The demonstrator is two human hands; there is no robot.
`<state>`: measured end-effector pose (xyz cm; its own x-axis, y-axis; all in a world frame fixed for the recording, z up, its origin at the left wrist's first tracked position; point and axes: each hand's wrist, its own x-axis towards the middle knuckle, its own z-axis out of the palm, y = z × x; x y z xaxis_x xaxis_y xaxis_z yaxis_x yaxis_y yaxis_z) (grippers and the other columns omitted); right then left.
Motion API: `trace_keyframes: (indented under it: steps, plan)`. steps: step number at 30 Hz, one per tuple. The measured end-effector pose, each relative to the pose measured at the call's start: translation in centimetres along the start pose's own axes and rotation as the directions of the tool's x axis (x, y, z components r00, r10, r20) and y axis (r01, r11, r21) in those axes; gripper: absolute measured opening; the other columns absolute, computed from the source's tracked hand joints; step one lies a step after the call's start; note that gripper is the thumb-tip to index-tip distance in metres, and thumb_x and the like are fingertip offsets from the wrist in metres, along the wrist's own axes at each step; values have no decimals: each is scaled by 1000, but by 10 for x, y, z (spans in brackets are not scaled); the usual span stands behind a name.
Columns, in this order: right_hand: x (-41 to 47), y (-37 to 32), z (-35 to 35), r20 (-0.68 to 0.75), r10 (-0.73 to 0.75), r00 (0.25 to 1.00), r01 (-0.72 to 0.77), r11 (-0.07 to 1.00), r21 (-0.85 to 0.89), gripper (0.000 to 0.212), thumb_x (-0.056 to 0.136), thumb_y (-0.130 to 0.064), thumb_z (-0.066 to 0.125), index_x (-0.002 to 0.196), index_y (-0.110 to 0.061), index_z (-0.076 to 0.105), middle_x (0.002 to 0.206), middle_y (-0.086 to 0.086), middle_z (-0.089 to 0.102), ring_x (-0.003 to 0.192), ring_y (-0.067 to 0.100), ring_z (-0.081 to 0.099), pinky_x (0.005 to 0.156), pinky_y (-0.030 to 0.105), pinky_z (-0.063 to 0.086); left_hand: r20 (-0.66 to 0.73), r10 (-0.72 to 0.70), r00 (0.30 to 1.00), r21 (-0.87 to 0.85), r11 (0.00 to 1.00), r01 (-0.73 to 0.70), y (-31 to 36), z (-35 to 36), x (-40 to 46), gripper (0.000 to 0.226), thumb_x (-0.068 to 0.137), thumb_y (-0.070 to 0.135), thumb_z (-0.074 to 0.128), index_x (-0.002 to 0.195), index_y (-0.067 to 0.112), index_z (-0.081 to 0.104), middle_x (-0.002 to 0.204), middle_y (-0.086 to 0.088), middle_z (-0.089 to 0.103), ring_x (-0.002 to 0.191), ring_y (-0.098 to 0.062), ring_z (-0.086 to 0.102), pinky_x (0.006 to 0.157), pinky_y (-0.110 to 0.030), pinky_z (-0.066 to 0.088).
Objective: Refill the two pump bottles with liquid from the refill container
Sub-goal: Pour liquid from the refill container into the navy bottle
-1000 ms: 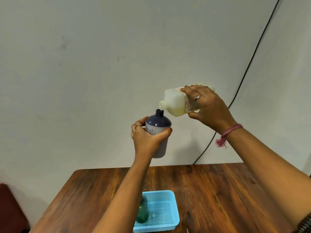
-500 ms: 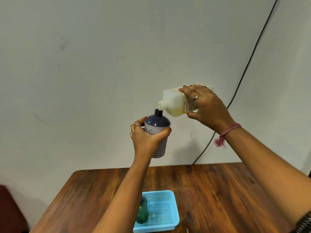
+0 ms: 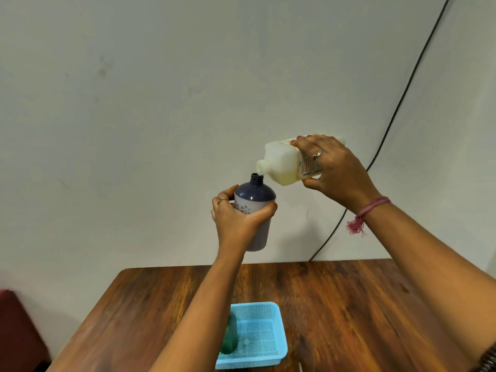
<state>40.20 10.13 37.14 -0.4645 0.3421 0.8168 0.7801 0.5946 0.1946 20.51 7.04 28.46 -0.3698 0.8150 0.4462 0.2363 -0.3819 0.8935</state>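
Head view: refill container spout touching purple bottle neck, both gripped.

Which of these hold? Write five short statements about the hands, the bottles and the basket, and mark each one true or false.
1. The left hand holds the purple bottle up in the air, off the table. True.
2. The purple bottle has its pump screwed on. False: its threaded neck is bare and open.
3. The right hand holds the refill container tilted, spout at the bottle's mouth. True.
4. The refill container is full to the top. False: yellowish liquid fills only its lower part.
5. The green bottle stands on the bare table beside the blue basket. False: it is inside the basket, at its left side.
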Motion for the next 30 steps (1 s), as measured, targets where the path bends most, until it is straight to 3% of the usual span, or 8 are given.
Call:
trace_keyframes:
  steps: [30]
  plan:
    - [0, 5, 3, 10, 4, 1000, -4, 1000, -12, 73, 63, -9, 84, 130, -5, 54, 125, 16, 60, 115, 36, 56, 100, 47, 42, -5, -16, 1000, -1, 1000, 16, -5, 6, 3, 88, 37, 59, 78, 114, 35, 41, 122, 3, 49, 115, -23, 52, 91, -44, 55]
